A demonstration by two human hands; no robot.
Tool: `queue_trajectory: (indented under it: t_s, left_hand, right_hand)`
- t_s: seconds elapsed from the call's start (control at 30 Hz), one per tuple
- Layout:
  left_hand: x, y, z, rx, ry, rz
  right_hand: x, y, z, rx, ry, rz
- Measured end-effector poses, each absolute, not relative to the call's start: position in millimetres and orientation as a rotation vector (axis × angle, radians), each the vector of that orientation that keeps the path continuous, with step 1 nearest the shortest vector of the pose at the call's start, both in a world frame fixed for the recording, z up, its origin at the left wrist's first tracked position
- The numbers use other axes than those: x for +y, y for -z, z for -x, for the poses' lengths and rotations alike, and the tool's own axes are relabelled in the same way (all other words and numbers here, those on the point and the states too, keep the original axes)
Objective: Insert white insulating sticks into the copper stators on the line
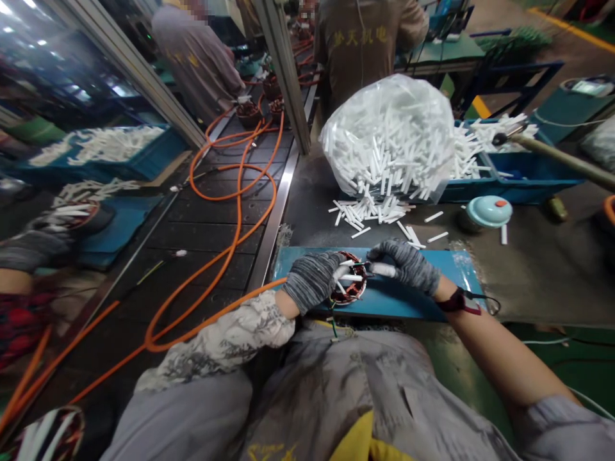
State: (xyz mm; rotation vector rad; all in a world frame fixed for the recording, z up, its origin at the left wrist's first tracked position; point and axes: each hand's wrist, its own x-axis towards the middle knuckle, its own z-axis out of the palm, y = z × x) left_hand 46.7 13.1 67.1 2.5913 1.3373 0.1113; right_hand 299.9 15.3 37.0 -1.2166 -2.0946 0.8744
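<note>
A round motor stator (356,296) with copper windings sits on a blue board in front of me, with several white sleeves (353,278) standing out of it. My left hand (314,280), in a grey striped glove, is closed at the stator's left rim; its fingertips are partly hidden there. On the other side, my right hand (410,266) is gloved the same way and pinches a thin dark wire at the stator's right edge. White wrapping covers the thumbs of both hands. Green and yellow leads (333,320) hang from the stator's near side.
Beyond the blue board (423,304) lie loose white sleeves (369,211), a large plastic bag (394,128) full of them and blue bins (523,176). A jar with a light-blue lid (489,211) stands to the right. Orange hoses (239,211) cross the conveyor at left. Co-workers stand nearby.
</note>
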Motion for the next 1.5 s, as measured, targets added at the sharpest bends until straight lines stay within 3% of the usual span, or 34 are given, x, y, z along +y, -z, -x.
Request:
queue_trajectory:
  t_s: [0.1, 0.2, 0.43, 0.7, 1.07, 1.3, 1.5]
  left_hand:
    - [12.3, -71.2, -49.5, 1.381, -0.119, -2.511]
    - [11.3, -74.2, -50.4, 1.351, -0.146, -2.492]
    - [17.9, -86.4, -50.3, 1.252, 0.029, -2.446]
    - [20.5, -89.2, -49.7, 1.288, 0.034, -2.311]
    - [17.6, -102.1, -39.0, 1.296, 0.053, -2.382]
    - [17.1, -97.7, -35.4, 1.221, -0.028, -2.457]
    - [20.4, -82.8, -22.2, 1.179, 0.005, -2.39]
  right_hand:
    - [22.3, -38.6, -294.2, -2.408, -0.558, 1.088]
    - [24.1, -38.5, -281.1, -2.448, -0.51, 1.163]
    - [17.7, -32.9, -286.5, -2.084, -1.027, 1.355]
    - [22.9, -6.9, -300.6, -1.738, -1.565, 0.835]
    - [45.6, -30.5, -276.5, -2.223, -1.462, 0.679]
    - [38.9, -37.4, -261.2, -2.189, -1.47, 0.691]
    - [32.3, -29.0, -255.3, -2.324, -1.13, 0.839]
